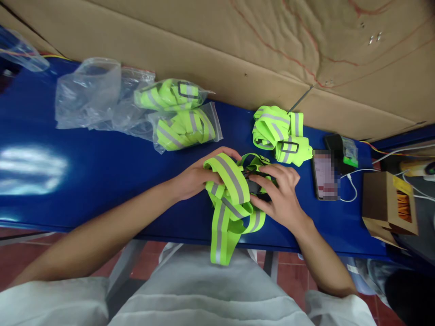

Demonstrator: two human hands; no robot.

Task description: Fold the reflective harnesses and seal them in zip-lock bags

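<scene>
Near the table's front edge, both hands hold a bundle of neon yellow reflective strap [228,181] with a grey stripe. My left hand [199,174] is closed round its left side, the fingers partly hidden behind a loop. On the right, my right hand [280,190] grips the bundle with bent fingers, at a dark part [253,186] I cannot make out clearly. Loose loops of the strap hang down over the front edge. Beyond my right hand lie folded reflective straps [272,127], one showing a black buckle [288,147].
Two clear bags of straps [185,129] lie back left, beside crumpled clear plastic bags [88,97]. At right are a phone [324,174], a white cable [353,183] and an open cardboard box [379,194]. A cardboard wall [190,50] borders the blue table [102,181].
</scene>
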